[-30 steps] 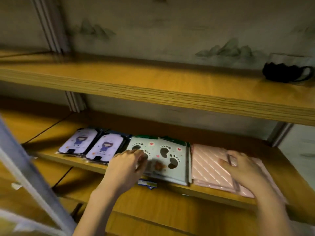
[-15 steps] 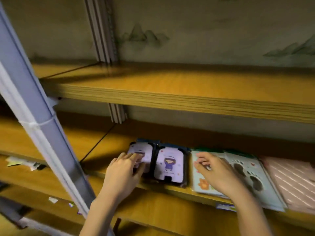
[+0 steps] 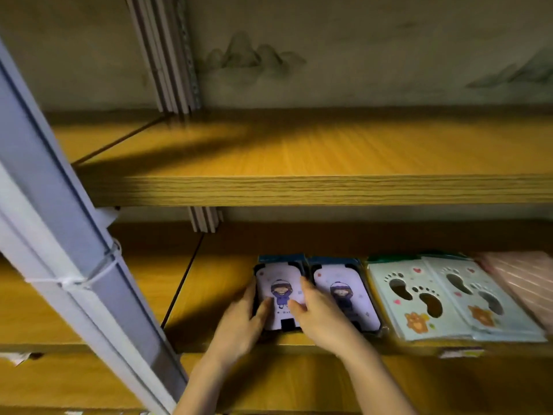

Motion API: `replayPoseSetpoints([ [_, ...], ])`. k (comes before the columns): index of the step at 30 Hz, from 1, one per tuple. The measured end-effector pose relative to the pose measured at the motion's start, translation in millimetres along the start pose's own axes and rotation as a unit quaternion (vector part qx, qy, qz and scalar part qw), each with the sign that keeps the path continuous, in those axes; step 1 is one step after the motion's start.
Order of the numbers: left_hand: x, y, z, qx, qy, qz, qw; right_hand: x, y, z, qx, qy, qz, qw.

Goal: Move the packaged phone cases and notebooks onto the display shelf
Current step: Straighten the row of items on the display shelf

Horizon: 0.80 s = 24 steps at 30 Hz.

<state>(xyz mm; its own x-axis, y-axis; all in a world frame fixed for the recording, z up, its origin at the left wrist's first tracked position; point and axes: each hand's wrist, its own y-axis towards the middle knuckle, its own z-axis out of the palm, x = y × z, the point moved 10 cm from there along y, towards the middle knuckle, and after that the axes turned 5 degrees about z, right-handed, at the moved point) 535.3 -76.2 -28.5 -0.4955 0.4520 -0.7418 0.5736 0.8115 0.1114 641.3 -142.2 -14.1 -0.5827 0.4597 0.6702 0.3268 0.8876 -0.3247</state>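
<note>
Two packaged phone cases with a purple cartoon figure lie side by side on the lower wooden shelf (image 3: 227, 283). My left hand (image 3: 242, 322) holds the left edge of the left phone case (image 3: 279, 292), and my right hand (image 3: 321, 313) holds its right edge, partly covering the right phone case (image 3: 347, 295). To the right lie two pale notebooks with footprint cut-outs (image 3: 419, 298) (image 3: 481, 298), then a pink quilted notebook (image 3: 520, 274) at the frame's edge.
A wide wooden shelf (image 3: 299, 187) hangs just above the items. A grey metal upright (image 3: 59, 235), bound with a white cable tie, slants across the left. A lower shelf with paper scraps (image 3: 21, 356) runs below.
The view swung left along the shelf. My right hand left the pink notebook, crossed the footprint notebooks and now sits on the left phone case; my left hand shifted to that case's left edge.
</note>
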Motion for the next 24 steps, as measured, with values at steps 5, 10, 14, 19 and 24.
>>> replayPoseSetpoints([
  [5,1.0,10.6,5.4,-0.018,-0.025,-0.012,0.999,4.8,8.9,-0.2,-0.031,-0.092,0.03,0.995],
  [10,9.0,19.1,0.3,-0.064,-0.073,-0.025,0.995,5.5,16.3,-2.0,-0.064,-0.06,0.047,0.995],
  [14,15.0,11.9,-9.8,-0.105,-0.085,-0.043,0.99,3.2,18.0,-1.8,-0.079,-0.058,0.049,0.994],
  [19,24.4,-0.5,-19.1,-0.141,-0.073,-0.05,0.986,8.6,15.8,6.1,-0.088,-0.039,0.036,0.995],
  [24,25.0,-3.0,-26.8,-0.142,-0.08,-0.034,0.986,16.7,14.0,12.1,-0.11,-0.026,0.02,0.993],
])
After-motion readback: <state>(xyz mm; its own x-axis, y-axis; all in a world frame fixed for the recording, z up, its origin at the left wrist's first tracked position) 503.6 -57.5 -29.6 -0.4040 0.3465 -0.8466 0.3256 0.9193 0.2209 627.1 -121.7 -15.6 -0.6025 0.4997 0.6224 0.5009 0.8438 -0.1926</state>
